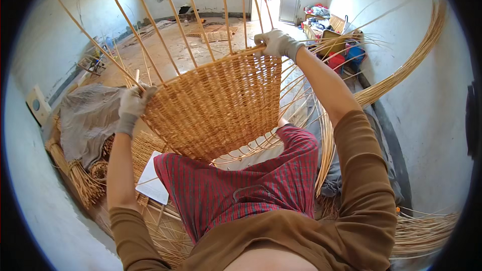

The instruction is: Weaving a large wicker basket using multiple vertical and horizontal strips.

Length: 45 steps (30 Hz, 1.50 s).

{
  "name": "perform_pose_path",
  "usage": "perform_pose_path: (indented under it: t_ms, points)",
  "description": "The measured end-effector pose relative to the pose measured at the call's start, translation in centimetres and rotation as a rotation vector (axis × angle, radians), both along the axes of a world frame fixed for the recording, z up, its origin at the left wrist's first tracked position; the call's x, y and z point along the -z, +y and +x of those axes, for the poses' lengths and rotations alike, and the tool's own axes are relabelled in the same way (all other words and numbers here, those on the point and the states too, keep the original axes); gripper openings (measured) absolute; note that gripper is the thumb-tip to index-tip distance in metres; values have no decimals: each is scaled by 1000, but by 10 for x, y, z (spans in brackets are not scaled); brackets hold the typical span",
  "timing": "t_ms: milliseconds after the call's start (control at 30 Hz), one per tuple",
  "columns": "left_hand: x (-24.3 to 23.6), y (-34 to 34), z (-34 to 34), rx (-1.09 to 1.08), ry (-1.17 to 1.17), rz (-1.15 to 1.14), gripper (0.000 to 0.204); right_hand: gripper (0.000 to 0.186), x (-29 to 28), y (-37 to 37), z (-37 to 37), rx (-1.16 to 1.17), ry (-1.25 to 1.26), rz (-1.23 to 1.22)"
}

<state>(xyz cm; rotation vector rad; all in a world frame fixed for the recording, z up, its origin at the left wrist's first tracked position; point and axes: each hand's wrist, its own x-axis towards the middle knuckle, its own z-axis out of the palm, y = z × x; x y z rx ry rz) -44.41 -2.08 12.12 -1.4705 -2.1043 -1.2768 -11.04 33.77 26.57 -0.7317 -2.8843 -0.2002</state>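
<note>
A woven wicker panel (pixel 211 105) is held up over my lap in red plaid cloth (pixel 236 190), with long bare stakes rising from its top edge. My left hand (pixel 134 98), in a pale grey glove, is closed on the panel's upper left corner, where a stake and rod meet. My right hand (pixel 278 45), also gloved, grips the top edge at the upper right corner, higher than my left. Thin rods fan out from the panel's right side and curve along its bottom. Part of the lower edge is hidden by my lap.
Bundled canes (pixel 406 65) arc along the right wall, with more (pixel 422 236) at lower right. A grey sheet (pixel 85 120) covers material at left, near cane bundles (pixel 85 185) and a white board (pixel 150 185). A cluttered bench (pixel 326 25) stands by the open doorway (pixel 273 0).
</note>
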Motion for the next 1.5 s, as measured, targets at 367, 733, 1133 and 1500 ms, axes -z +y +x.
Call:
perform_pose_path:
  t_ms: [367,733,1133,1500]
  points:
    - [12,-1,37,-127,-198,-239,41,67,107,40,-21,-78,146,195]
    - [-10,56,6,-239,-471,-493,43,75,138,41,-42,184,278,190]
    - [-18,24,17,100,-465,-263,33,35,199,-88,-92,-20,929,-1766]
    - [-25,42,12,219,-430,-472,51,17,209,-126,-104,-321,1411,-1602]
